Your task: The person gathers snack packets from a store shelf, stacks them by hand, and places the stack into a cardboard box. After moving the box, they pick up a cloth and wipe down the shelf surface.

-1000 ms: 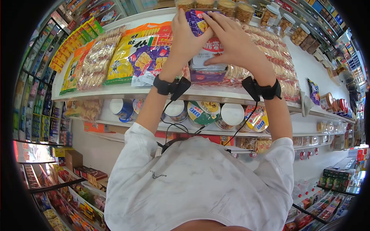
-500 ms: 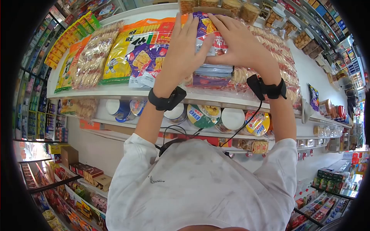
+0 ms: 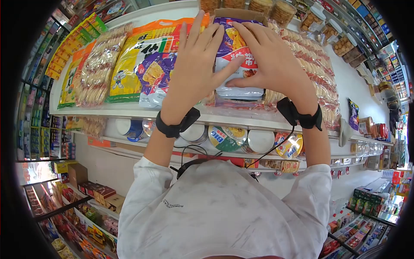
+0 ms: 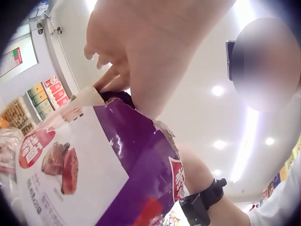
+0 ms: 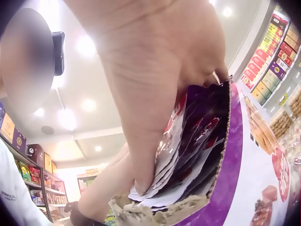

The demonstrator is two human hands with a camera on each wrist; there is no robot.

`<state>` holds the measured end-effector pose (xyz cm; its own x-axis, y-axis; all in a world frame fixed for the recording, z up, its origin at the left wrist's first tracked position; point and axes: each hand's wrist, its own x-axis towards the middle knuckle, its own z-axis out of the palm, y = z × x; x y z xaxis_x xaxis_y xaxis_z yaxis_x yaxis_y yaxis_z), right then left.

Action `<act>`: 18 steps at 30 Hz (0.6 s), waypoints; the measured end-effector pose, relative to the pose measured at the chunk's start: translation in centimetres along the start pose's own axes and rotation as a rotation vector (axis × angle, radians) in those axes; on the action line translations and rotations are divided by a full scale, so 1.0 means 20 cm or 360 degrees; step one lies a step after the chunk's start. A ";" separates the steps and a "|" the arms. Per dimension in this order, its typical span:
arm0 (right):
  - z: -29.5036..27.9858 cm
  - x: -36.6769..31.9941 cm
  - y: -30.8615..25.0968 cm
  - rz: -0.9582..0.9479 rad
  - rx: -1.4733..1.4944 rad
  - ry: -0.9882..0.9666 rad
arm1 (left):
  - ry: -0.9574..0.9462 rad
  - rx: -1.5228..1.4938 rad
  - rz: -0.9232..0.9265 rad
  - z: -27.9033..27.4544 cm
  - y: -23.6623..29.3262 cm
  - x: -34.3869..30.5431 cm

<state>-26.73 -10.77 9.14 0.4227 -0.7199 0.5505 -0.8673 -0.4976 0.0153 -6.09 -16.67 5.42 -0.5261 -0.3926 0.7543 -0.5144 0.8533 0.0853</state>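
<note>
A stack of purple, white and red snack packets stands in an open cardboard box on the shelf. In the right wrist view the packets sit side by side inside the purple and white box, whose near edge is torn. My right hand lies over the right side of the packets, fingers extended, thumb at their near end. My left hand is spread at the box's left side, fingertips by its edge. The left wrist view shows the box wall below that hand.
Large yellow snack bags and clear bags of rolled snacks lie to the left. More clear bags lie to the right. Jars of biscuits stand behind the box. Instant noodle tubs fill the shelf below.
The left hand has moved left and spread off the packets, uncovering more of them. The right hand has shifted slightly right and nearer the body. The packets' printed front now shows more fully.
</note>
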 end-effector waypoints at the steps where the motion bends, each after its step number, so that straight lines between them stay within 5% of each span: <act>1: 0.00 0.01 0.00 0.0006 -0.0003 -0.0004 | -0.0014 0.0013 0.0012 -0.01 0.01 0.01; 18: 0.00 0.08 -0.02 -0.0009 -0.0021 -0.0101 | -0.0146 -0.0062 -0.0088 -0.02 0.04 0.05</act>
<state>-25.75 -11.76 10.14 0.4428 -0.7466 0.4964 -0.8682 -0.4954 0.0294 -6.69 -16.15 6.53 -0.5583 -0.4679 0.6851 -0.5188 0.8413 0.1519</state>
